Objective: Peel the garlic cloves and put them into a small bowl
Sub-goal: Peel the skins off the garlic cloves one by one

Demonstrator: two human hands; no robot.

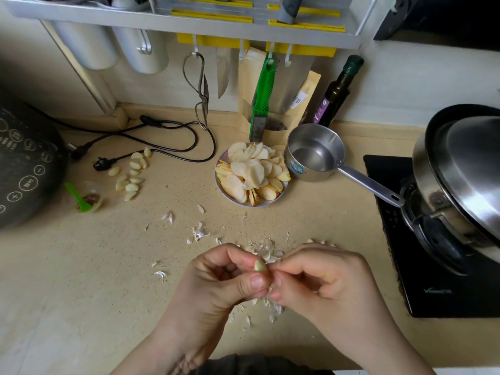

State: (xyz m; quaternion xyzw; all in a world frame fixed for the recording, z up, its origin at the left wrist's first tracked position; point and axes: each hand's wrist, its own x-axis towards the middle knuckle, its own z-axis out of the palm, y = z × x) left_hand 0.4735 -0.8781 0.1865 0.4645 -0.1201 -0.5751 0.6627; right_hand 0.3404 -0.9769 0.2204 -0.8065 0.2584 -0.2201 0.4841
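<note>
My left hand (216, 282) pinches a pale garlic clove (259, 265) between thumb and fingertips over the beige counter. My right hand (322, 285) meets it from the right, its fingertips pinching at the clove's skin. Papery garlic skins (263, 250) lie scattered under and behind both hands. Several peeled cloves (131, 175) lie in a loose group on the counter at the left. A few more cloves (322, 242) peek out behind my right hand.
A plate of apple slices (253, 175) sits mid-counter beside a small steel saucepan (315, 152). A black induction hob (438, 239) with a lidded pot is at right. A dark cooker (24, 163), a small cup with a green spoon (86, 197) and power cords (162, 136) are at left.
</note>
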